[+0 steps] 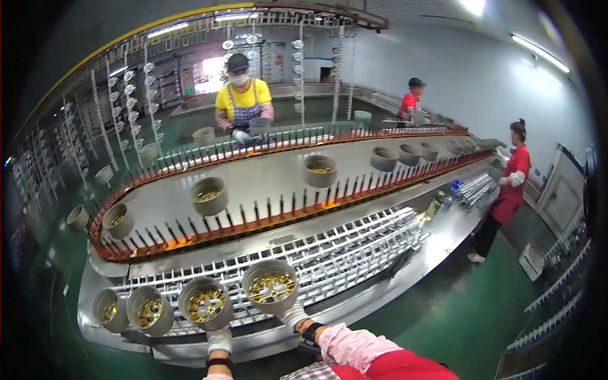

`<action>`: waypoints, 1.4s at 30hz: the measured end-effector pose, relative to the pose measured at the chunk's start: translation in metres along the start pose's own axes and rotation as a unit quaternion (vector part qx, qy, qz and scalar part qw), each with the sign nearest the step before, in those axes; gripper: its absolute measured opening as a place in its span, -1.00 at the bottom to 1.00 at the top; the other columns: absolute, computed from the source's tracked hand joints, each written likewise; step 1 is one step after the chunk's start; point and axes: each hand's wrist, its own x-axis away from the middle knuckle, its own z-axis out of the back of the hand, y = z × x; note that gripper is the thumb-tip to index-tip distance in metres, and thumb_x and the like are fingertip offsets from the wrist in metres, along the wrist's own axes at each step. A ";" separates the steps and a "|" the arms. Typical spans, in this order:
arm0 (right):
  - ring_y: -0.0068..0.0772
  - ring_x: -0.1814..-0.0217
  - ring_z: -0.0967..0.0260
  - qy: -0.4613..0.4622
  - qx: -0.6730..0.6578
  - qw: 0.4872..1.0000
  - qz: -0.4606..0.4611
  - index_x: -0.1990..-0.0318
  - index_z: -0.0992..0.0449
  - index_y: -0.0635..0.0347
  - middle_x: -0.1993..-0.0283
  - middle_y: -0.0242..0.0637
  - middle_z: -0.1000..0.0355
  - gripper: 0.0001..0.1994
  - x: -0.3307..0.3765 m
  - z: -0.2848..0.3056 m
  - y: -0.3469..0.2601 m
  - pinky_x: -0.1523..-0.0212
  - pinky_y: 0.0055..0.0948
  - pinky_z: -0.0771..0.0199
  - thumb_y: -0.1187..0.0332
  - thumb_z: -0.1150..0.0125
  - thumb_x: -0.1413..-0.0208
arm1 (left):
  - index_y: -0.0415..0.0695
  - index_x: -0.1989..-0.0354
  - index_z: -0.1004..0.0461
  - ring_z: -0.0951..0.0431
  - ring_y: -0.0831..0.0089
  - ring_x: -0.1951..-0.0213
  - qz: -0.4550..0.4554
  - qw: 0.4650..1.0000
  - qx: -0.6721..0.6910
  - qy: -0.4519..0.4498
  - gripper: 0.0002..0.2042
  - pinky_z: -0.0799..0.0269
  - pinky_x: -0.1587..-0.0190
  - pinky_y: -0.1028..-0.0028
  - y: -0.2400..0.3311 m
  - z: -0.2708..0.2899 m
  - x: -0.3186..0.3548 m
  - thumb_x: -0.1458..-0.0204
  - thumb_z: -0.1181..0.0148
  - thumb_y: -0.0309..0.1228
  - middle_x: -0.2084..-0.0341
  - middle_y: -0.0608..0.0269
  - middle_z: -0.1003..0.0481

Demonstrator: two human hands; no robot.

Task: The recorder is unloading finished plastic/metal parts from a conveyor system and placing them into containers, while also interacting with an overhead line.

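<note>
Both my hands wear white gloves. My left hand (220,340) is closed on the near side of a round grey cup (190,316) with gold-coloured parts inside. My right hand (292,315) grips the lower side of another such cup (247,296), a little farther right and higher. The cups hide most of my fingertips. Two more cups of this kind, one grey cup (158,328) and a smaller-looking one (113,323), stand in a row to the left. Beneath and beyond them lie white slatted racks (342,249) on the metal bench.
An oval conveyor with orange-edged upright pins (244,214) runs beyond the racks, carrying several cups (209,196). A person in yellow (256,95) works across it. Two people in red, one farther back (410,101) and one at right (519,161), stand along it. Hanging racks (130,101) fill the left.
</note>
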 end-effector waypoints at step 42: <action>-0.22 0.08 -0.40 0.127 0.563 0.812 -0.085 0.22 -0.53 0.07 0.17 -0.16 -0.48 -0.76 -0.268 0.546 0.285 0.05 -0.28 -0.33 0.30 0.05 -0.03 | -0.11 0.26 -0.41 -0.42 0.07 0.15 0.249 0.955 0.045 -0.155 -0.82 -0.31 0.09 0.20 0.206 -0.021 -0.042 -0.07 0.15 -0.41 0.29 0.03 -0.46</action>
